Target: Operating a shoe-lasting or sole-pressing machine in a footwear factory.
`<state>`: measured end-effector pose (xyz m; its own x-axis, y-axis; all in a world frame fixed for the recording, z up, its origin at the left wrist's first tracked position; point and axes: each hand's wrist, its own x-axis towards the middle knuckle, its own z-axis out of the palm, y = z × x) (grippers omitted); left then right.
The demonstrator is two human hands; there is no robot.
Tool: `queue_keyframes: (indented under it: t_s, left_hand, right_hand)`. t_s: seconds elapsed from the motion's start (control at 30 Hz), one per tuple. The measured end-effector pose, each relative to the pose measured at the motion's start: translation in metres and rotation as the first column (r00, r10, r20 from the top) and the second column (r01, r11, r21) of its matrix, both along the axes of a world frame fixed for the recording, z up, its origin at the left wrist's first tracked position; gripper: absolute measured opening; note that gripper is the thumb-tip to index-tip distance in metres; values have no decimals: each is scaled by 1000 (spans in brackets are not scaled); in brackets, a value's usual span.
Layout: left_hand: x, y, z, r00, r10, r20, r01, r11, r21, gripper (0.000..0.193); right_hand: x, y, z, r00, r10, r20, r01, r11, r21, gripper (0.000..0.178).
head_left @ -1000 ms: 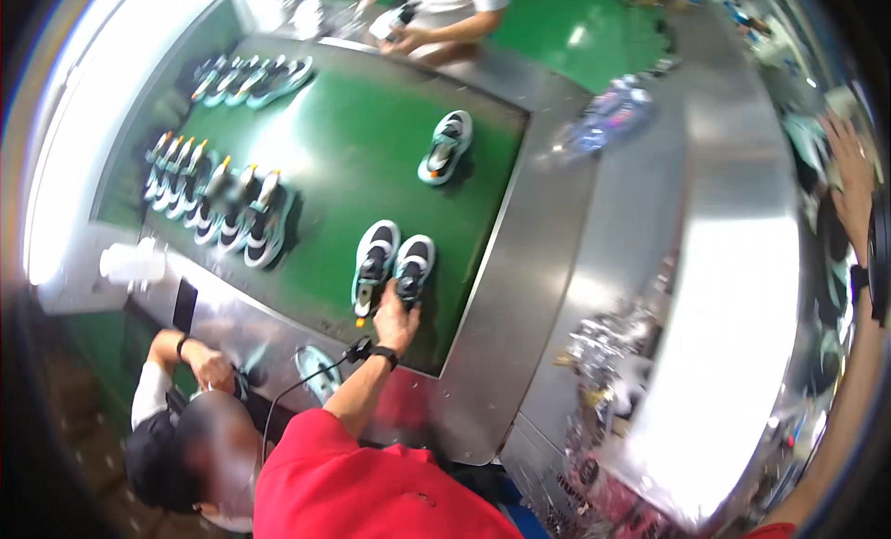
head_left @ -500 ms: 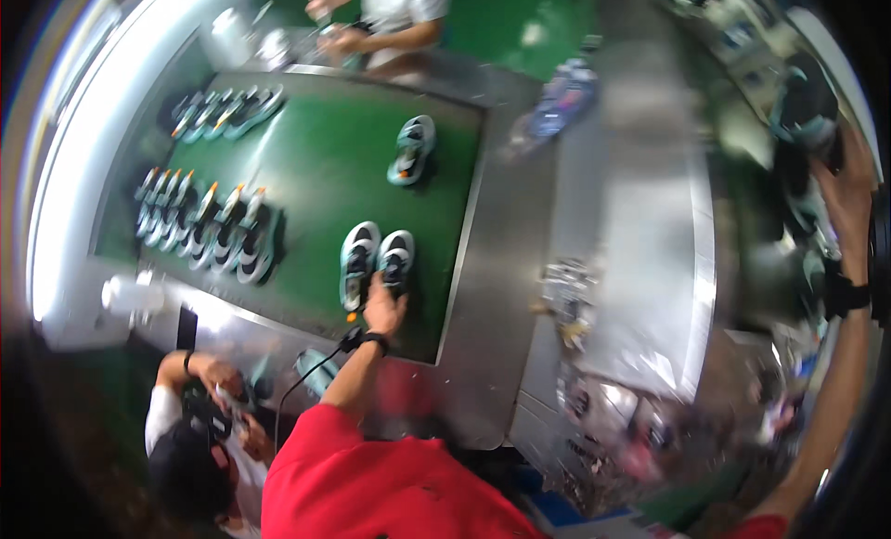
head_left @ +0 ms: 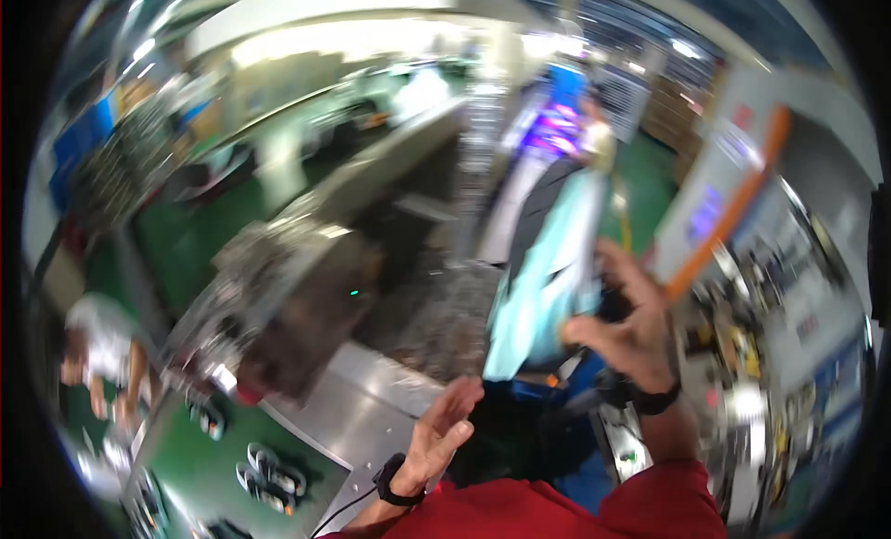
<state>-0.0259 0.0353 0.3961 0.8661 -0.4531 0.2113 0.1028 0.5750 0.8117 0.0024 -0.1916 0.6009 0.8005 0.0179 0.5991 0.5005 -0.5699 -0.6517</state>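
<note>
A blurred teal-and-black shoe [head_left: 548, 270] looms large in front of me, tilted upward. My right hand [head_left: 640, 330] is closed around its right side, thumb and fingers apart on it. Low and just left of the shoe, my left hand [head_left: 444, 434] holds nothing, its fingers stretched out. A dark-and-white pair of shoes [head_left: 269, 477] lies on the green tabletop [head_left: 218, 465] at the lower left. One more shoe [head_left: 206, 416] sits beyond that pair.
Plastic-covered, brownish bulk [head_left: 306, 307] stands beyond the metal table edge [head_left: 357, 390]. A co-worker in white [head_left: 102, 353] is at the far left. An orange-edged panel [head_left: 742, 205] rises at the right, above cluttered shelving [head_left: 752, 372].
The view has swung right and up, away from the green table. My left hand has left the shoe it touched there. The right hand's shoe is now in front of me.
</note>
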Motion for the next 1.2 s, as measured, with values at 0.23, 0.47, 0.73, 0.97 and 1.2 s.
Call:
queue_keyframes:
  t_s: [0.23, 0.47, 0.73, 0.97, 1.2]
  left_hand:
    - [-41, -204, 64, 872, -490, 14, 489, 871, 43, 61]
    - [-209, -374, 52, 531, -847, 9, 771, 488, 409, 51]
    - [-322, -579, -5, 168, -982, 83, 652, 174, 738, 74]
    - [-387, -749, -73, 270, -905, 328, 311, 404, 860, 69]
    - [-394, -845, -136, 495, -843, 211, 13, 250, 968, 99]
  right_hand:
    - [-196, -124, -79, 910, -312, -274, 400, 836, 376, 65]
    - [-396, -202, -185, 644, -720, -258, 582, 243, 776, 66]
    - [-564, -262, -211, 57, -943, -328, 668, -208, 715, 60]
    - [-630, -258, -213, -247, -908, -338, 652, -414, 636, 60]
    - [-639, -262, -188, -435, -809, -395, 612, -588, 529, 65]
